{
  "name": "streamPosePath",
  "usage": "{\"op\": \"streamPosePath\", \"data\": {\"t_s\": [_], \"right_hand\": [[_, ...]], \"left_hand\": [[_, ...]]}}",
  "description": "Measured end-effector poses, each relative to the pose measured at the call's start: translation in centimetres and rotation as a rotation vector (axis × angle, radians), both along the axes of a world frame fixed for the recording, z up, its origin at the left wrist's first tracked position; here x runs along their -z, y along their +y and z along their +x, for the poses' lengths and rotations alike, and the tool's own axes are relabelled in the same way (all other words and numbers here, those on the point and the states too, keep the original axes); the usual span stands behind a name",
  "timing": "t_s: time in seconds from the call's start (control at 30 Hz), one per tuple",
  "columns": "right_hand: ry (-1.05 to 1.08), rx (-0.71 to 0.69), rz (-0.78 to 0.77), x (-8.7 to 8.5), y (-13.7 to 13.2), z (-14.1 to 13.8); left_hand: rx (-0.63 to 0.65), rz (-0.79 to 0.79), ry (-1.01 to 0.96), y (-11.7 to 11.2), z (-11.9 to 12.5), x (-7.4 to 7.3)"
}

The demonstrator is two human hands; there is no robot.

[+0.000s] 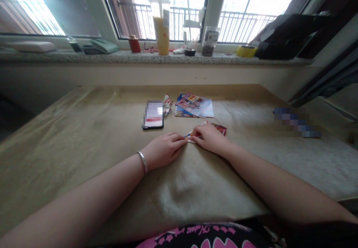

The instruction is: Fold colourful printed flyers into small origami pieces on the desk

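Note:
A colourful printed sheet of paper [222, 128], apparently folded, lies on the table in front of me, with a dark red part showing past my knuckles. My right hand [209, 137] covers much of it, with its fingers curled and pinching the near edge. At the sheet's left corner, the closed fingertips of my left hand [164, 148] press and hold the paper. A silver bracelet [142, 162] circles my left wrist. Just beyond my hands lie a pile of printed leaflets [195, 105] and a small folded piece of printed paper [167, 101].
A phone [153, 114] with a lit, blurred screen lies left of the leaflets. A blurred blue item [296, 122] is at the table's right. Along the windowsill [112, 58] stand a tall yellow drink cup [162, 35], a darker drink cup [190, 50], a jar [209, 43] and yellow tape [246, 51].

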State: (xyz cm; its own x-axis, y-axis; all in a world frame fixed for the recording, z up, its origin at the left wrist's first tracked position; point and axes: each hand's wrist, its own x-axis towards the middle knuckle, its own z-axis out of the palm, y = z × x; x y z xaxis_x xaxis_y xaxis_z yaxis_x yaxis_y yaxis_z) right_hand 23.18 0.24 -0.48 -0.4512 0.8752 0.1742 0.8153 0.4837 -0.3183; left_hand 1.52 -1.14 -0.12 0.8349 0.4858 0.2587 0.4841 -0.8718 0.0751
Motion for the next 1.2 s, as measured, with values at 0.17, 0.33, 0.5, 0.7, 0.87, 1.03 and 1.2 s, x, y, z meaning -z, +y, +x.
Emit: {"op": "streamPosePath", "data": {"t_s": [0.17, 0.33, 0.5, 0.7, 0.87, 1.03, 1.2], "right_hand": [[0.021, -0.012, -0.027, 0.23, 0.47, 0.34], [0.005, 0.016, -0.033, 0.07, 0.5, 0.34], [0.0, 0.032, -0.04, -0.03, 0.42, 0.3], [0.021, 0.038, -0.054, 0.16, 0.58, 0.31], [0.022, 0.036, -0.059, 0.05, 0.53, 0.22], [0.021, 0.028, -0.066, -0.03, 0.42, 0.3], [-0.02, -0.013, 0.043, -0.05, -0.17, 0.06]], "left_hand": [[-0.001, 0.019, 0.004, 0.05, 0.19, -0.12], [-0.011, 0.039, 0.025, 0.23, 0.29, -0.08], [0.027, 0.06, 0.025, 0.44, 0.26, 0.01], [0.034, 0.091, 0.047, 0.25, 0.38, -0.25], [0.075, 0.061, 0.062, 0.62, 0.06, -0.36], [0.087, 0.037, 0.065, 0.98, -0.23, -0.31], [0.066, 0.073, 0.092, 0.77, -0.18, -0.35]]}}
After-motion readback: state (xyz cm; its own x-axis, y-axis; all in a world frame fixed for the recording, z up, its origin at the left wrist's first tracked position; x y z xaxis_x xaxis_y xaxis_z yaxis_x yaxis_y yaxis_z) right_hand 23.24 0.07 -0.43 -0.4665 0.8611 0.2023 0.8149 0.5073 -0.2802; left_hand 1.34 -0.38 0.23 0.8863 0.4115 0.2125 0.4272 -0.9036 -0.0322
